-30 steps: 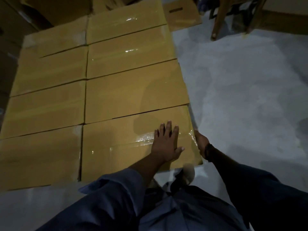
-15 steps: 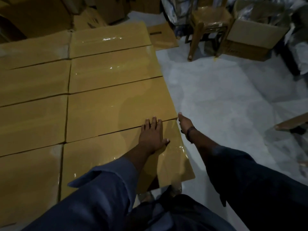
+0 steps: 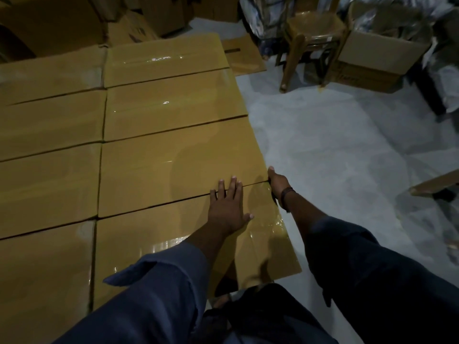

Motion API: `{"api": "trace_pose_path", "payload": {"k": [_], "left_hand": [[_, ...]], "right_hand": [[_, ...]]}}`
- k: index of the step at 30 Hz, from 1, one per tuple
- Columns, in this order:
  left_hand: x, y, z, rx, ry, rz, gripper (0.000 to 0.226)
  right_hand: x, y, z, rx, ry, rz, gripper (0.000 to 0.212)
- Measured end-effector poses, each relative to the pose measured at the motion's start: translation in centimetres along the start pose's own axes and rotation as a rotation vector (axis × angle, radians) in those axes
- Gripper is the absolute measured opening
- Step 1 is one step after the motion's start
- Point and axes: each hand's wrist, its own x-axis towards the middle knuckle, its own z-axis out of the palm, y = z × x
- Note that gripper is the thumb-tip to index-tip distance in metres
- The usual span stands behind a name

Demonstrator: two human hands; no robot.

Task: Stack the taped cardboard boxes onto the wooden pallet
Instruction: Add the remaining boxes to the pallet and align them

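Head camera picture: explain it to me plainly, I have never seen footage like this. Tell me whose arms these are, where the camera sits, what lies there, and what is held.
No machine here: a person wears one camera on the head, looking forward and down, so the two blue-sleeved arms are their own. Below lies a flat layer of tan cardboard boxes sealed with shiny clear tape, packed edge to edge in two columns. The left hand rests flat, fingers spread, on the nearest right-column box, fingertips reaching the seam. The right hand presses that box's outer side edge. Neither hand holds anything. The pallet is hidden. Beyond, on the grey floor, stands a wooden chair.
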Motion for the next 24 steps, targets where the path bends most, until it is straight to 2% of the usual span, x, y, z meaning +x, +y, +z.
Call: {"api": "trace_pose_path", "payload": {"k": [9,14,19,24], "left_hand": [[-0.2,0.4,0.1,-0.003,0.003,-0.034,0.109],[-0.1,1.0,-0.1,0.002,0.016,-0.07,0.106],[1.3,3.5,-1.2,-0.011,0.055,-0.211,0.098],[3.5,8.6,-3.6,-0.09,0.118,-0.374,0.092]], "right_hand": [[0.4,0.5,0.0,-0.047,-0.05,-0.019,0.069],[0.7,0.8,-0.8,-0.173,-0.101,-0.167,0.055],[2.2,-0.1,-2.7,-0.263,-0.193,-0.267,0.053],[3.3,-1.5,-8.3,-0.291,-0.31,-0.279,0.052]]}}
